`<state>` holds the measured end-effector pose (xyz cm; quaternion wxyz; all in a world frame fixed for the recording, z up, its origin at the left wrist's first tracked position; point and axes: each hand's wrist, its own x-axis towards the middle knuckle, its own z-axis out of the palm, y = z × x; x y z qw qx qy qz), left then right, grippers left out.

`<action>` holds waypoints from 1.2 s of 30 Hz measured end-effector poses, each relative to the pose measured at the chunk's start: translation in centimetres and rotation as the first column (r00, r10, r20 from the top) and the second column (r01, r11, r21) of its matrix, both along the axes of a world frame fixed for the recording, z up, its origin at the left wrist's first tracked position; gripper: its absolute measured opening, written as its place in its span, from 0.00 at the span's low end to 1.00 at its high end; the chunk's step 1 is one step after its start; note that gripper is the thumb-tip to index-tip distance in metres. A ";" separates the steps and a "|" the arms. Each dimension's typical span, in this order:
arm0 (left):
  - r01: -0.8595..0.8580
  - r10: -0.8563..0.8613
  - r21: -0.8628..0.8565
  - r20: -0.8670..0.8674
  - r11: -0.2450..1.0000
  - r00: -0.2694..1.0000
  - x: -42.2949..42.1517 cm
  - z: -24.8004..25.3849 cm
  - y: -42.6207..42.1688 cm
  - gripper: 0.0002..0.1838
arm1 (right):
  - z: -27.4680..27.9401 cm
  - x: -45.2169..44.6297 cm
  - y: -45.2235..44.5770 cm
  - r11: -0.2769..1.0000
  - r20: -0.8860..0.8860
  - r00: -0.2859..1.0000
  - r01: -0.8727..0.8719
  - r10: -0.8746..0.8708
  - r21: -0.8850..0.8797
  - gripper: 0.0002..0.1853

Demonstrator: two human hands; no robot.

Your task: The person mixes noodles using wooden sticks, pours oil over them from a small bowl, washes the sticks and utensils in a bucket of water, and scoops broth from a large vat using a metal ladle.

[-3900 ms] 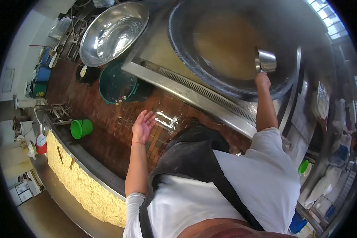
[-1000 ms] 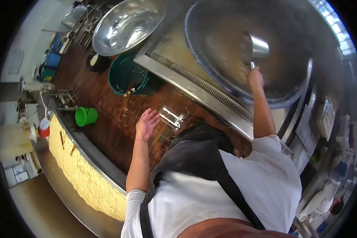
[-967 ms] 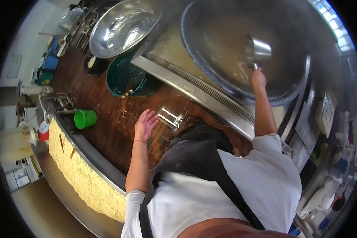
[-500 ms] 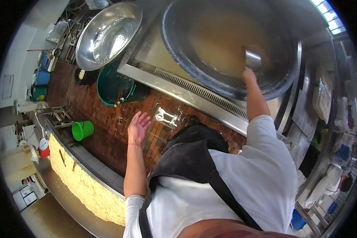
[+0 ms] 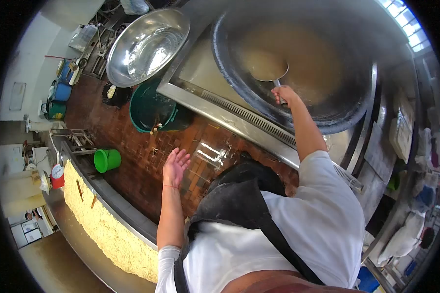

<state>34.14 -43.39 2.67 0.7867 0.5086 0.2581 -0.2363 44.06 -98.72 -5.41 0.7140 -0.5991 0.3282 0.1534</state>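
Observation:
My right hand (image 5: 286, 95) is closed around the handle of a metal dipper (image 5: 270, 73), whose round bowl lies at the surface of the cloudy brownish liquid (image 5: 318, 53). That liquid is inside a large dark cauldron (image 5: 259, 103), and the dipper is near its front left wall. My left hand (image 5: 176, 167) hangs over the brick floor, palm turned up, fingers spread, with nothing in it. A thin red band circles the left wrist.
A shiny steel basin (image 5: 149, 46) tilts at the upper left, above a dark green tub (image 5: 144, 108). A steel ledge (image 5: 220, 108) with a grate borders the cauldron. Yellow crumbly mass (image 5: 107, 227) fills a long trough at lower left, near a bright green bucket (image 5: 107, 160).
My right hand and the dipper have moved left across the cauldron; the dipper's bowl now lies level at the liquid. My left hand stays open in nearly the same place.

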 end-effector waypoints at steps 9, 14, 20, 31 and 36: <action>0.025 -0.024 -0.013 0.058 1.000 0.998 0.3 1.6 1.4 0.34 | 9.5 -1.4 8.4 0.980 0.172 0.967 -0.173 0.188 -0.098 0.08; 0.039 -0.038 -0.014 0.074 0.999 0.997 -0.1 1.9 1.7 0.36 | 10.2 0.0 12.3 0.883 0.168 0.928 -0.243 0.332 -0.401 0.12; -0.032 0.035 -0.039 0.064 0.999 0.997 -1.1 1.6 3.3 0.31 | 12.1 0.9 16.3 0.791 0.119 0.919 -0.252 0.376 -0.558 0.20; -0.092 0.093 -0.042 0.027 0.995 0.995 -3.8 0.8 5.2 0.32 | 12.0 2.5 20.2 0.461 -0.047 0.911 -0.251 0.409 -0.851 0.25; -0.099 0.100 -0.039 0.037 0.994 0.994 -4.0 1.3 5.3 0.32 | 11.4 2.6 21.0 0.359 0.030 0.906 -0.137 0.421 -0.923 0.24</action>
